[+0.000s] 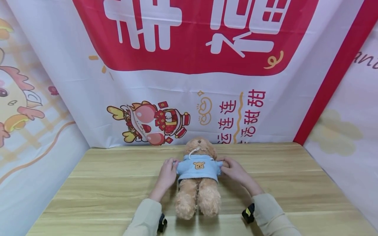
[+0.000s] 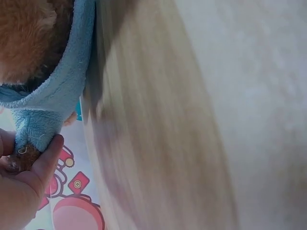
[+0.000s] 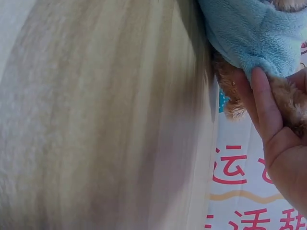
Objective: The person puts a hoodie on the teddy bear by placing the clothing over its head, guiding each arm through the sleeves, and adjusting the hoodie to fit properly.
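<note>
Plush bear (image 1: 198, 183) in a blue fleece sweater (image 1: 199, 167), lying face-up mid-bench, head toward the banner (image 1: 189, 82). Likely light, soft and squashy, not fragile; pile gives good grip. Left hand (image 1: 166, 175) pinches one sleeve end, right hand (image 1: 234, 172) the other: the sleeves look the best hold. Bench (image 1: 97, 183) has open wood either side; cloth walls close in behind and at the sides.

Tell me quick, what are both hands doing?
Left hand: pinching the teddy's blue sweater sleeve.
Right hand: pinching the other sleeve and paw.
</note>
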`<state>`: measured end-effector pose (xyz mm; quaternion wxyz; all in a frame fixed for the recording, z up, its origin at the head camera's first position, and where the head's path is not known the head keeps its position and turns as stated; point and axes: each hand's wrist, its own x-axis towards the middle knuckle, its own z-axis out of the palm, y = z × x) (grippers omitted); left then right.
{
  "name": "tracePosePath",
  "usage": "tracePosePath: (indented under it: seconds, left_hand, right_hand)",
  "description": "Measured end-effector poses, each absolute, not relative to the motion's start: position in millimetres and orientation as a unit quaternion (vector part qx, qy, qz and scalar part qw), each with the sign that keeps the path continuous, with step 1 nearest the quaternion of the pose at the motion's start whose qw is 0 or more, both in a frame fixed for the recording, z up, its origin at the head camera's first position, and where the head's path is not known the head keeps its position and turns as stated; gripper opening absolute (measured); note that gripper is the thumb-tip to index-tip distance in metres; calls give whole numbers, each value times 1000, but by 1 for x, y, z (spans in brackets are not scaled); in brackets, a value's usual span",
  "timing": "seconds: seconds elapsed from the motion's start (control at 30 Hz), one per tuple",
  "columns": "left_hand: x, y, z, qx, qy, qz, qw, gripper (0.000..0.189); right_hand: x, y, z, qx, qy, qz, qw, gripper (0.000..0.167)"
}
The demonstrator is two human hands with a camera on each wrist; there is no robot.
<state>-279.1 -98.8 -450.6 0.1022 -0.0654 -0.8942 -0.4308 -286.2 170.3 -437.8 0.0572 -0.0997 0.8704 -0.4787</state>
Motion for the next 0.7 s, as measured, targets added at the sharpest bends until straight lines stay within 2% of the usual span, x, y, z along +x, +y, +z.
tracePosePath:
  seconds: [0.13,0.3,0.37,0.5,0.7]
  left_hand:
    - [-278,-100,-448,-58,-895,-432,101,22]
    - [-277,-102,-445,-57,-907,-401,116,23]
    - [-277,-103,-443,-65,-912,-383,132,22]
    - [-275,-103,-442,-86,-913,-360,169,16]
    - [-274,-99,-443,-81,-916,-356,166,12]
  right_hand:
    - [-286,172,-436,-123,863,-488,49,36]
    - [-285,174,-426,-68,888,-455,-30,18]
    - [-284,174,-422,-49,898,-434,-45,11]
    - [-283,170,-418,-21,916,-400,-31,11]
    - [-278,161,-419,38,924,-381,6,21]
